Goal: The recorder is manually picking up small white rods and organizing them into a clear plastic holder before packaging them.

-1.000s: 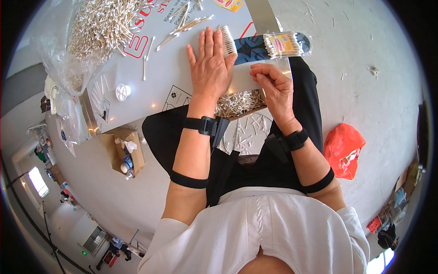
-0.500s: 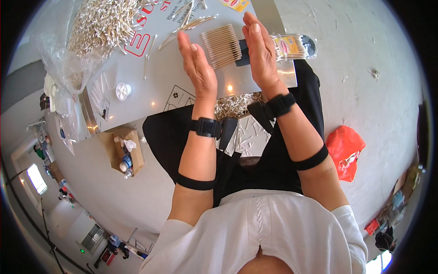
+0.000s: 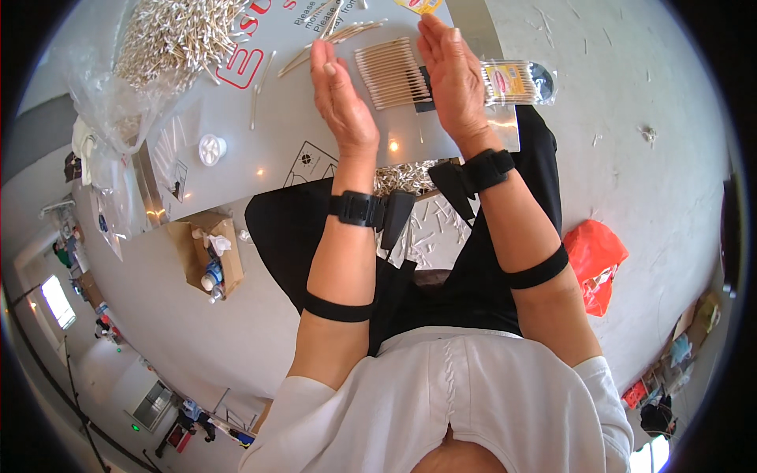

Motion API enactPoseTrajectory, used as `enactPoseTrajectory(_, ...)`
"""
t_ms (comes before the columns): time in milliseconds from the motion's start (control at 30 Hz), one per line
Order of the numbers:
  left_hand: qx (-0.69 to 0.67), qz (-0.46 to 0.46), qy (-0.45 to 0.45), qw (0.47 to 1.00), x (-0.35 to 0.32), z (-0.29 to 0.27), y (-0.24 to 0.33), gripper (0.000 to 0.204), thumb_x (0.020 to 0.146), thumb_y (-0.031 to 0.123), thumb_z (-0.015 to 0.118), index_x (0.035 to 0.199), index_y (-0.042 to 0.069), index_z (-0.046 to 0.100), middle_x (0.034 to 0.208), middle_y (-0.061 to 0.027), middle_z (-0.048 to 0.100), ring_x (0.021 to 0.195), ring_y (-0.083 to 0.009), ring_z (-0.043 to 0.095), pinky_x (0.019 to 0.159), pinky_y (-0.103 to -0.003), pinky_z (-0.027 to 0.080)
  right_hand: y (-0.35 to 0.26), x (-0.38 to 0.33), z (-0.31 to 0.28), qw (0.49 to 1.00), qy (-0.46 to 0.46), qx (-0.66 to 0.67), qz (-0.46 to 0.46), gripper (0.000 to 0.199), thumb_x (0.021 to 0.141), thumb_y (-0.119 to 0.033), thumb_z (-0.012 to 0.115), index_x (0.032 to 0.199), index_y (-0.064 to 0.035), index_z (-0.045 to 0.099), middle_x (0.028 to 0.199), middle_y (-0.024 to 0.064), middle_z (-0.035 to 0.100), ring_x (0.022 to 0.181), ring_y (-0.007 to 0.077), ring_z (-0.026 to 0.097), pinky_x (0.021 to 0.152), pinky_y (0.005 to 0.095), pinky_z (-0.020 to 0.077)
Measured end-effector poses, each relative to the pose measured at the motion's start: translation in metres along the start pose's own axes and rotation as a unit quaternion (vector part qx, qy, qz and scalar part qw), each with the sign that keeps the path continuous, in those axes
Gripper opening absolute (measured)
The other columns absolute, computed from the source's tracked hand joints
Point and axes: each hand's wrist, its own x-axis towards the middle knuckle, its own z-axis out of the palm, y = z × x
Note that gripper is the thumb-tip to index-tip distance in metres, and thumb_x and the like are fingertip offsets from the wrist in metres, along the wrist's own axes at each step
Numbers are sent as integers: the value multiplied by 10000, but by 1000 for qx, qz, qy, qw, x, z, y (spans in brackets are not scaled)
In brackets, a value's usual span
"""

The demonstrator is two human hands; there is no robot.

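row of pale-stick, white-tipped cotton swabs [image 3: 388, 77]: between the palms, near the grey table's [image 3: 229, 177] right edge
left hand [image 3: 344, 102]: open, fingers straight, holding nothing
right hand [image 3: 457, 83]: likewise; swab contact unclear
pressing: best gentle, palms parallel
clear plastic bag [image 3: 118, 126]: heaped swabs, table's left side
round white tub [image 3: 211, 150]: contents unclear

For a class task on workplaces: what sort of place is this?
Probably a small packing workshop: a heap of loose cotton swabs, a neat row of swabs, and a clear pack of swabs with a yellow label.
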Motion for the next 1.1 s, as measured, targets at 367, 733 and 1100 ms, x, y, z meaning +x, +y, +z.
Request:
enactPoseTrajectory(367,471,154,-150,856,-35,-23,19,432,907,98,598,1319,4,511,1441,-157,455,1332,-353,426,1098,-458,359,-31,-41,-27,943,12,-329,-38,109,906,-23,615,996,-17,676,932,69,672,790,192,660,702,288,532)
enactPoseTrajectory(733,652,146,-242,703,-41,-11,19,845,890,538,587,1508,31,310,1593,-140,256,1478,-287,229,1178,-567,141,-27,-40,-24,855,-36,-505,-111,73,823,-53,669,889,-63,697,891,90,630,808,297,658,695,368,538)
enactPoseTrajectory(1100,646,132,-239,713,-42,-10,16,835,894,528,589,1502,24,317,1585,-159,273,1480,-288,229,1173,-572,142,-29,-40,-23,829,-64,-540,-132,69,806,-54,667,863,-69,703,882,81,616,786,302,663,675,384,543)
